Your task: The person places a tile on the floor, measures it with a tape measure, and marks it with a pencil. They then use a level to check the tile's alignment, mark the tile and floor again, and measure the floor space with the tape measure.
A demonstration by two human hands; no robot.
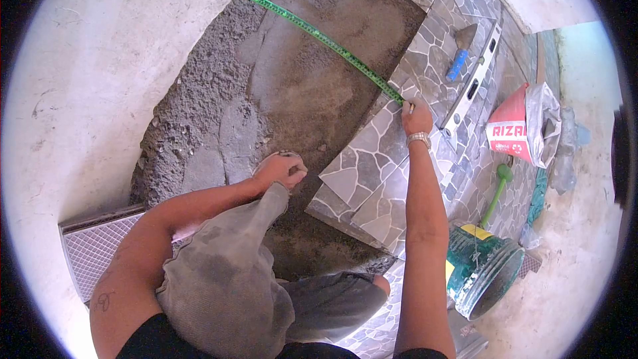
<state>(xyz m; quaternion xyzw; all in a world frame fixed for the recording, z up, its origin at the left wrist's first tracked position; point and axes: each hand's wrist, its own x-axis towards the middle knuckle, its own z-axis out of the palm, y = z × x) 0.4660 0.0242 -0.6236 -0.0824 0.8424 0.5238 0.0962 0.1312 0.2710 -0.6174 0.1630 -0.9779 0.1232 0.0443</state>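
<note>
Thin green measuring tape (319, 36): flat, taut, running diagonally up-left from the right hand (417, 118), whose fingertips pinch its end at the edge of glossy grey stone-pattern tiles (362, 166). Tape spans the rough, damp grey mortar bed (299, 93). Left hand (279, 169) curled, resting on the mortar; contents cannot be told. Long aluminium spirit level (473, 83) lies just beyond the right hand.

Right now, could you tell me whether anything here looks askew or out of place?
Mildly: the loose tiles by the mortar bed lie overlapping and angled differently from the laid rows; nothing looks spilled or broken.
</note>
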